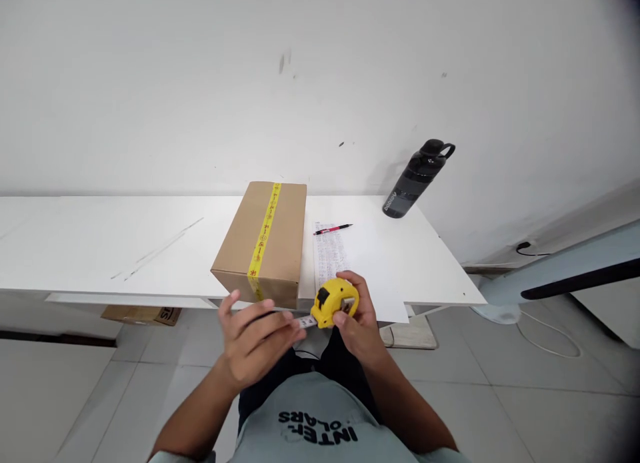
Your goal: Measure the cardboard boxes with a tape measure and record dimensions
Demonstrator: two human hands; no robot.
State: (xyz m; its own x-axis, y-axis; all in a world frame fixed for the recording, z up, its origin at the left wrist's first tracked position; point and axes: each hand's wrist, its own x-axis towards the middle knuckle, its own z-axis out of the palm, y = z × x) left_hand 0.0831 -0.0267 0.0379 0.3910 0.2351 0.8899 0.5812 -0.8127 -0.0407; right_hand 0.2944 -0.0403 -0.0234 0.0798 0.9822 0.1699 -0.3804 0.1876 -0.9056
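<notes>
My right hand (pixel 361 324) is wrapped round a yellow tape measure (pixel 334 302) held just in front of the table's near edge. A short length of white blade (pixel 307 321) sticks out to the left. My left hand (pixel 256 339) pinches the end of that blade with thumb and fingers. Right behind the hands a brown cardboard box (pixel 265 241) sealed with a yellow printed tape strip lies on the white table (pixel 100 243).
A printed sheet of paper (pixel 331 255) lies right of the box with a red and black pen (pixel 333 229) at its far end. A dark water bottle (pixel 417 178) stands at the table's back right by the wall. Flat cardboard (pixel 141 314) lies on the floor under the table.
</notes>
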